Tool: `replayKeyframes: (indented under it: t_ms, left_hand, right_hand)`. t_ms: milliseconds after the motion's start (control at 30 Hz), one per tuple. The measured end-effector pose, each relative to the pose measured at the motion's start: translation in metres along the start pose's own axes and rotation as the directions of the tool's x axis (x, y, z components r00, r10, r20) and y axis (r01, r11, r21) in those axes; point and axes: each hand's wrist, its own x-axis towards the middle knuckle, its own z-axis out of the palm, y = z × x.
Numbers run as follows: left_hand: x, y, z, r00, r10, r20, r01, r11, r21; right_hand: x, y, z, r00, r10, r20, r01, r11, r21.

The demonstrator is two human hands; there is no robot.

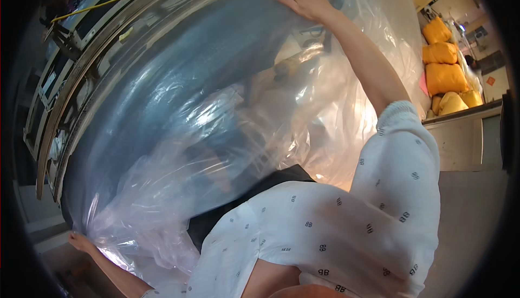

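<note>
A large sheet of clear plastic [216, 160] spreads in front of me, wrinkled and shiny. It lies over a wide, dark blue-grey surface [179, 60] whose kind I cannot make out. At the lower left my left hand [81, 242] is closed on the gathered edge of the plastic, and folds fan out from it. My right arm reaches far to the upper right. There my right hand [306, 0] rests with fingers spread at the far end of the dark surface, close to more hanging plastic.
A long frame [46, 152] with rails curves along the left and far side. A yellow cord [100, 5] crosses it. Several orange-yellow bundles [447, 76] are stacked on a ledge at the right. Loose plastic [384, 22] hangs beside my right arm.
</note>
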Motion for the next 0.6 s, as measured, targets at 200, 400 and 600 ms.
replayKeyframes:
  t_ms: [200, 400, 600]
  left_hand:
    - [0.021, -0.044, -0.031, 0.988, -0.005, 0.156, -0.012, 0.995, 0.104]
    - [0.026, -0.054, 0.0, 0.972, -0.014, 0.236, -0.028, 0.985, 0.171]
    - [0.014, -0.093, -0.036, 0.978, -0.078, 0.194, 0.035, 0.976, 0.216]
  right_hand:
    - [0.056, -0.02, 0.007, 0.453, 0.262, 0.852, -0.691, 0.707, 0.15]
    - [0.011, -0.007, 0.069, 0.619, 0.367, 0.694, -0.768, 0.466, 0.439]
    - [-0.068, 0.094, 0.067, -0.099, 0.372, 0.923, -0.971, 0.168, -0.172]
